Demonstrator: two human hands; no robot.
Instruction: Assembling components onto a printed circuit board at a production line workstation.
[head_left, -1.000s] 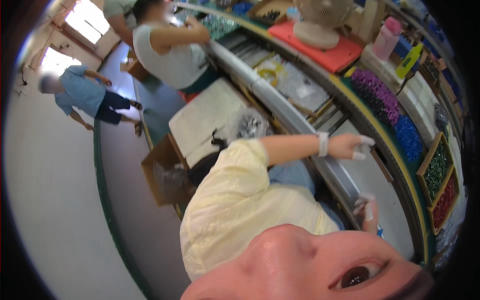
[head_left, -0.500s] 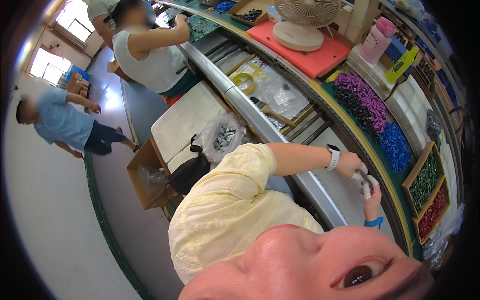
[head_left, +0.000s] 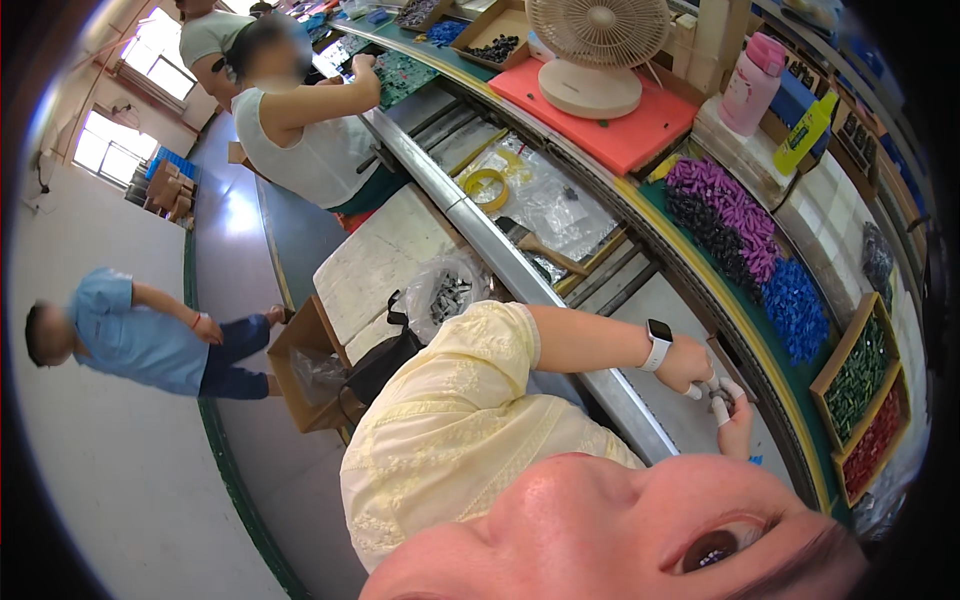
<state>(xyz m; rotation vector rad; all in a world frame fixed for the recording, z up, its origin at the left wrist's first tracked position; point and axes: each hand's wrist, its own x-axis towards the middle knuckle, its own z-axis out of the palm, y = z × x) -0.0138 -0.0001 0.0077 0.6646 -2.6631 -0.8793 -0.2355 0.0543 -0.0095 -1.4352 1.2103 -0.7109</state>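
Observation:
My left hand [head_left: 688,366], with a white watch on its wrist, reaches out from a pale yellow sleeve over the grey work surface [head_left: 668,300]. My right hand [head_left: 738,432] comes up from below and meets it. The fingertips of both hands wear white covers. Between those fingertips they pinch a small dark part [head_left: 718,398], which is too small to make out in detail. Both hands are just short of the green mat's edge [head_left: 760,350]. My own face fills the lower edge of the view.
Heaps of purple [head_left: 722,200], black [head_left: 708,232] and blue [head_left: 792,305] small parts lie on the mat. Wooden trays of green [head_left: 858,375] and red [head_left: 880,440] parts sit at right. Farther off are a fan [head_left: 598,45], a pink bottle [head_left: 750,85], a seated co-worker [head_left: 300,130], a person in blue [head_left: 130,335] and a cardboard box [head_left: 305,365].
My left hand has come down along the surface to meet my right hand, and both now pinch the small part. The view has tilted, so the bench appears shifted.

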